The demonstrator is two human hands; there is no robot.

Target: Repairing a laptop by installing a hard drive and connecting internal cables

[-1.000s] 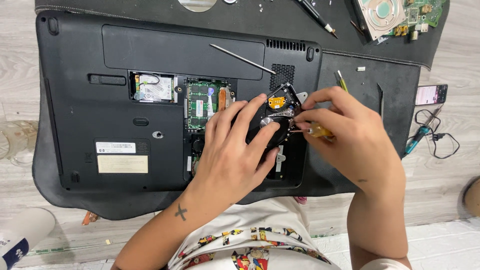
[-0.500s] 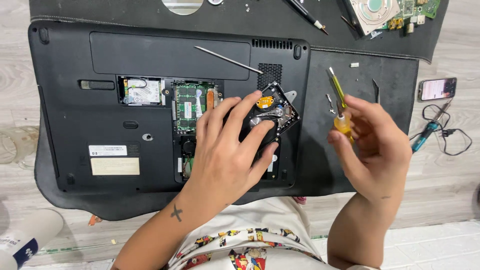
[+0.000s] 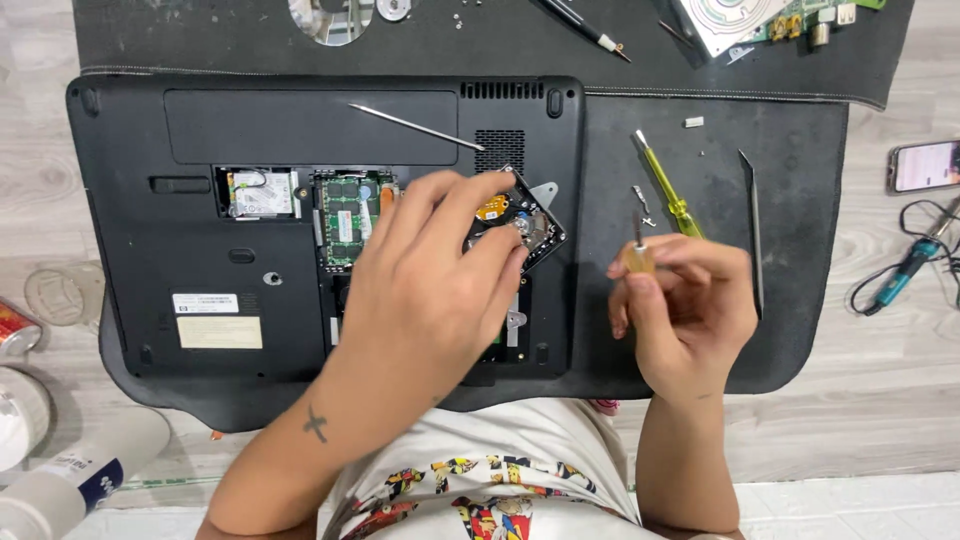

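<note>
Two hands work over an upturned black laptop [image 3: 200,200] that lies on a dark mat [image 3: 800,330] spread across the pale wood-grain desk [image 3: 900,420]. Its bottom covers are off, showing a green memory board [image 3: 345,215] and a small wireless card [image 3: 260,192] in their open bays. A thin metal rod [image 3: 415,125] rests slantwise on the laptop's casing.

A hard drive [image 3: 530,225], tilted up out of its bay at the laptop's right side, sits directly under the left hand [image 3: 430,290]. Its fingers [image 3: 500,262] are spread and curled down over the drive, the tips pressing on its top face and near edge, so they grip it rather than hang loose.

To the right, well apart from the drive and above the bare mat, the right hand [image 3: 685,310] holds a small screwdriver [image 3: 637,250] upright; its fingers [image 3: 690,250] are closed tight around the tan handle, the dark shaft pointing up.

Just beyond that hand a yellow-handled screwdriver [image 3: 665,185] lies on the mat, with a slim black pry tool [image 3: 752,230] beside it. A phone [image 3: 925,165] and a blue-handled soldering iron [image 3: 905,270] lie off the mat's right edge
</note>
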